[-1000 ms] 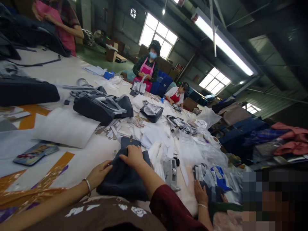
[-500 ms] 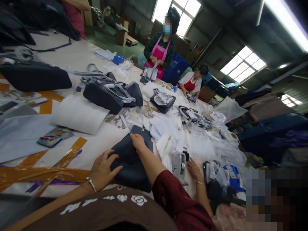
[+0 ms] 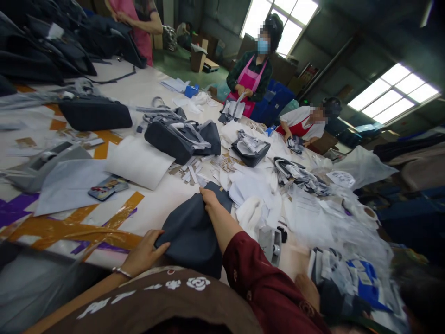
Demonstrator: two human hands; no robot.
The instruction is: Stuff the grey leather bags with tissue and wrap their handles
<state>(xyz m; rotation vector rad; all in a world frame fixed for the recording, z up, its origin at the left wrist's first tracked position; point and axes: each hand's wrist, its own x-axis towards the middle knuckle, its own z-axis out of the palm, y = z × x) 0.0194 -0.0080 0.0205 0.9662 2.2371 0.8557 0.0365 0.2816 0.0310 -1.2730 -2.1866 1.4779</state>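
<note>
A dark navy handbag (image 3: 194, 232) lies on the table right in front of me, its far flap showing a small gold-coloured clasp. My left hand (image 3: 148, 253) grips the bag's near left edge, thumb on top and fingers along the side. At the upper edge, my right hand (image 3: 212, 200) is closed on the fabric, its forearm crossing over the bag's right side. The bag's right lower part is hidden behind my sleeve and apron.
Wrapped navy bags (image 3: 174, 139) stand farther back. White paper sheets (image 3: 139, 162), a phone (image 3: 107, 187), a grey tape dispenser (image 3: 270, 243) and orange tape (image 3: 79, 232) lie around. Co-workers handle bags across the table; another person's hand (image 3: 308, 290) is at my right.
My view has swung left. My left hand's fingers were spread at the bag's edge and now close on it. The bag's left side looks fuller and raised. The neighbour's hand has moved nearer.
</note>
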